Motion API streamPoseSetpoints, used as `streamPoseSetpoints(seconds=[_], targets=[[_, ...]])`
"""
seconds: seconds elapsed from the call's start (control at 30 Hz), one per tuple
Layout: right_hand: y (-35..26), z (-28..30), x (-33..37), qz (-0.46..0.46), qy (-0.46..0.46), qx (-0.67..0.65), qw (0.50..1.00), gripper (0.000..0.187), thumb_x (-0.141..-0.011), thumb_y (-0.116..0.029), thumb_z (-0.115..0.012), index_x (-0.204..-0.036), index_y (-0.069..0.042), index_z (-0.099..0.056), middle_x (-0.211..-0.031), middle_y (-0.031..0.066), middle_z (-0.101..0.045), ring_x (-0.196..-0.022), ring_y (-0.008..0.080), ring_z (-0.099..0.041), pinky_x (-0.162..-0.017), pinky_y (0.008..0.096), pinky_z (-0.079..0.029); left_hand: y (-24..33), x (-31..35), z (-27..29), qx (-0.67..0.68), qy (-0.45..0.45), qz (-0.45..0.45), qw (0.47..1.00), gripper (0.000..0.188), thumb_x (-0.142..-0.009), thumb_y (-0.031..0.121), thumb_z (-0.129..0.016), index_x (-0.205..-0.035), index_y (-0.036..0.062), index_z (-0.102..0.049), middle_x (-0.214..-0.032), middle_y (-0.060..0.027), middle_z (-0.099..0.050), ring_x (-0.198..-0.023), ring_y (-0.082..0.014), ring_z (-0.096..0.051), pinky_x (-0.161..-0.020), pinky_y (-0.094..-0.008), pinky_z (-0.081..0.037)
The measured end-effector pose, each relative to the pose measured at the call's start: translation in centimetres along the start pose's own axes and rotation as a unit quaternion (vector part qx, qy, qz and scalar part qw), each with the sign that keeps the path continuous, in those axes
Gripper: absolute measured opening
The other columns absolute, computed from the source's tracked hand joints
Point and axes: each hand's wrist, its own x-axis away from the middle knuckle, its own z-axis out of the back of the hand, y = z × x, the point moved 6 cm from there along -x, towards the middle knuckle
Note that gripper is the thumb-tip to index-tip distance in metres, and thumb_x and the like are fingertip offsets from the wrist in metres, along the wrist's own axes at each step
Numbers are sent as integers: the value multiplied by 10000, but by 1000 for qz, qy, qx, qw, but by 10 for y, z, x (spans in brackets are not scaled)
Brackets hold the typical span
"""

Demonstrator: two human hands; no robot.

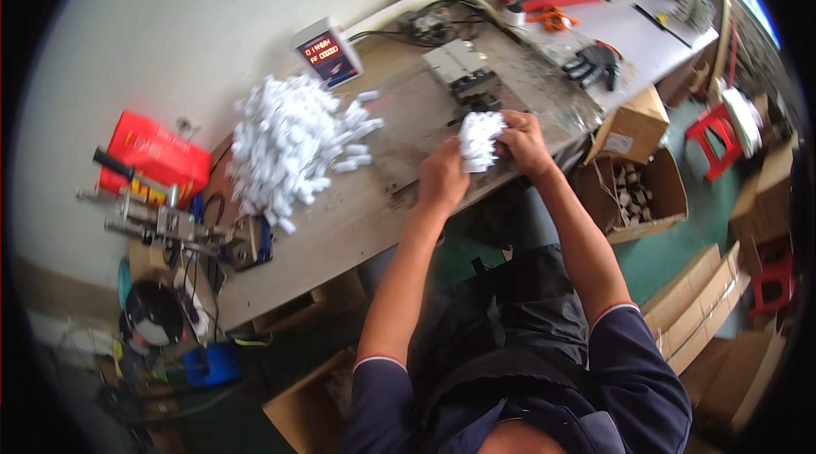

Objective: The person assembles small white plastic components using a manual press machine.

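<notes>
Between my two hands, at the near edge of the workbench, is a bunch of small white pieces (481,141). My left hand (444,172) is closed on its left side; its fingertips are partly hidden behind the bunch. The fingers of my right hand (522,143) are bent against the right side. Just beyond the hands sits a metal fixture (463,70) with dark parts at its near end. To the left lies a large heap of white cylindrical pieces (285,144), with several loose ones at its right edge.
A display box with red digits (327,53) stands behind the heap. At far left are a red box (153,152) and a lever clamp device (170,224). A black glove (593,65) lies right of the fixture. An open carton (659,199) of brownish pieces stands beside the bench.
</notes>
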Motion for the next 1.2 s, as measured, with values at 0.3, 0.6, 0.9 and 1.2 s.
streamPoseSetpoints(seconds=[0.3,0.6,0.9,1.2], targets=[[5,-10,1,-51,28,-2,998,124,-851,-94,-568,-791,-20,-647,-679,11,-623,-556,75,-525,-524,240,-404,-1,1,8,48,8,49,998,140,-884,45,-604,-1020,47,-573,-896,-200,-692,-867,-421,-679,-734,-507,-540],[8,-38,2,-75,48,3,996,271,-1004,-226,-618,-829,-28,-675,-678,-5,-623,-548,51,-510,-502,214,-384,-38,27,59,16,207,65,976,249,-823,1,-661,-1050,100,-679,-905,-161,-708,-863,-378,-698,-734,-464,-562],[-29,-227,-31,247,-106,419,868,172,-848,-210,-743,-926,-64,-695,-834,106,-676,-825,274,-679,-732,406,-549,-139,107,136,221,535,308,755,95,-926,-2,-607,-959,-8,-695,-780,-25,-649,-707,-159,-606,-682,-318,-501],[-9,-291,-54,310,-213,546,749,160,-819,-176,-647,-887,-37,-684,-930,130,-693,-997,324,-648,-809,456,-555,-119,91,132,76,485,256,833,73,-908,-2,-608,-913,-32,-675,-750,-99,-672,-702,-208,-642,-689,-370,-519]])
